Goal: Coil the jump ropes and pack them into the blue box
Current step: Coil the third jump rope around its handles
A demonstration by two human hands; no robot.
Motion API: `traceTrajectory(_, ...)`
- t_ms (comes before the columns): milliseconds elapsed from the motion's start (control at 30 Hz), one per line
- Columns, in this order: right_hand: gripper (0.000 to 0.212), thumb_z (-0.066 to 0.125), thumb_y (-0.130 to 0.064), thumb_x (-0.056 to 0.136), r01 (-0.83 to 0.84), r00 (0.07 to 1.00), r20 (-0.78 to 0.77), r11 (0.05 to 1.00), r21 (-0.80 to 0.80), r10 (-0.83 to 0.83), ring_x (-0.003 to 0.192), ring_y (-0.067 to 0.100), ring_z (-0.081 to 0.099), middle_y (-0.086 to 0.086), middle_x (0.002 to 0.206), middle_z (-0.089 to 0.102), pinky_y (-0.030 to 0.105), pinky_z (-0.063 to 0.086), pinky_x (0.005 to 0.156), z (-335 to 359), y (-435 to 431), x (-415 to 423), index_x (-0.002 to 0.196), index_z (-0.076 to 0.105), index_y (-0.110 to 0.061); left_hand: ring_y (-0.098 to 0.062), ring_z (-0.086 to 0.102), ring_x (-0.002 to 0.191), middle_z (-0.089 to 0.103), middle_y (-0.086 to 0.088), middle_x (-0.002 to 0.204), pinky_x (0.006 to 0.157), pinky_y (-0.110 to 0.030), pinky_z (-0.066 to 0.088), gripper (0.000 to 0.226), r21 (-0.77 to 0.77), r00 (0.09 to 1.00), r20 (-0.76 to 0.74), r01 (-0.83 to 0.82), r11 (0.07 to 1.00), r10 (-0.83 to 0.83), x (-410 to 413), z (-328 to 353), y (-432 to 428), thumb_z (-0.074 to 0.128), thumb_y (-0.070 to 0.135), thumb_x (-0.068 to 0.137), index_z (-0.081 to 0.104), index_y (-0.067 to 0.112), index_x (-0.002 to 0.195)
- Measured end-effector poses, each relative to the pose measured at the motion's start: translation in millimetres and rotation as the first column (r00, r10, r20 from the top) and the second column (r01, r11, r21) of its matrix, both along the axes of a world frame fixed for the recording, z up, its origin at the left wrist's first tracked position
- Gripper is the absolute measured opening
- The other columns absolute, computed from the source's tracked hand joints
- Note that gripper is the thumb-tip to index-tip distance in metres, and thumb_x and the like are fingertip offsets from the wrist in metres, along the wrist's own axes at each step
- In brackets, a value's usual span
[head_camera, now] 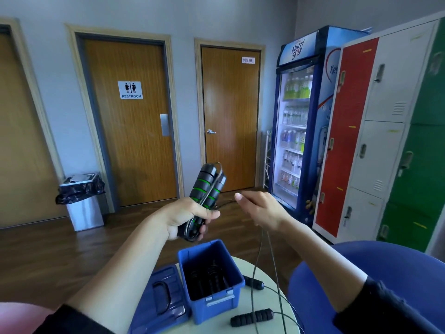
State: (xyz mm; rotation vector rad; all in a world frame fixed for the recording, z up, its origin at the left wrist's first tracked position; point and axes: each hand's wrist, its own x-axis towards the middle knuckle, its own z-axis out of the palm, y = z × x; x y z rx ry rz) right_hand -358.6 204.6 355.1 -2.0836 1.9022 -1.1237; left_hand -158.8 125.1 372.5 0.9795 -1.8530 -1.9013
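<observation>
My left hand (186, 216) is raised above the table and grips the two black handles with green rings (208, 185) of a jump rope, held side by side and pointing up. The thin rope (272, 251) runs from the handles to my right hand (260, 209), which pinches it; two strands hang down from there toward the table. Below stands the open blue box (218, 300), with a coiled black jump rope inside. A second rope's all-black handles lie on the table: one (251, 318) in front of the box, another (254, 283) beside its right wall.
The box lid (163, 297) lies flat to the left of the box on the small round white table (265, 276). A blue chair (385, 266) stands at the right. Lockers, a drinks fridge, doors and a bin line the walls.
</observation>
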Motion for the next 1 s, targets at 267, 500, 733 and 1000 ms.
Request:
traceTrajectory(267, 0.022, 0.067, -0.038, 0.086, -0.276, 0.804, -0.539, 0.96, 0.035, 0.251, 0.053, 0.003, 0.043, -0.015, 0.059, 0.044, 0.016, 0.031, 0.055, 83, -7, 27, 0.073, 0.059, -0.023, -0.023, 0.059, 0.087, 0.064, -0.011, 0.105, 0.073, -0.032, 0.05, 0.055, -0.594, 0.669, 0.726, 0.495, 0.634, 0.159, -34, 34, 22, 0.078, 0.025, 0.076, 0.049, 0.011, 0.121)
traceTrajectory(500, 0.027, 0.051, -0.029, 0.097, -0.425, 0.9, 0.183, 0.888, 0.176, 0.395, 0.054, 0.003, 0.05, -0.011, 0.061, 0.055, 0.015, 0.039, 0.058, 87, -26, 0, 0.075, 0.05, -0.015, -0.011, 0.063, 0.065, 0.063, 0.008, 0.065, 0.068, -0.028, 0.05, 0.029, -0.726, 0.851, 0.506, 0.509, 0.463, -0.142, -21, 56, 30, 0.081, 0.016, 0.071, 0.055, 0.027, 0.064)
traceTrajectory(733, 0.036, 0.031, -0.03, 0.104, -0.38, 0.776, 0.587, 0.914, 0.144, 0.23, 0.041, 0.005, 0.028, -0.006, 0.053, 0.035, 0.016, 0.024, 0.036, 26, -23, -3, 0.074, 0.043, -0.015, -0.025, 0.052, 0.052, 0.055, -0.012, 0.054, 0.065, -0.036, 0.048, 0.044, -0.663, 0.977, 0.04, 0.182, 0.726, -0.208, -4, 51, 13, 0.075, 0.008, 0.07, 0.056, 0.011, 0.109)
traceTrajectory(1000, 0.054, 0.034, -0.052, 0.098, -0.08, 0.91, 0.414, 0.973, 0.218, -0.018, 0.034, 0.009, 0.032, -0.011, 0.038, 0.035, 0.023, 0.032, 0.038, 20, -12, 14, 0.059, 0.045, -0.017, -0.018, 0.047, 0.043, 0.05, -0.006, 0.055, 0.048, -0.026, 0.043, 0.033, -0.309, 0.962, -0.266, -0.151, 0.939, 0.067, -19, 40, 0, 0.079, 0.009, 0.064, 0.052, 0.009, 0.083)
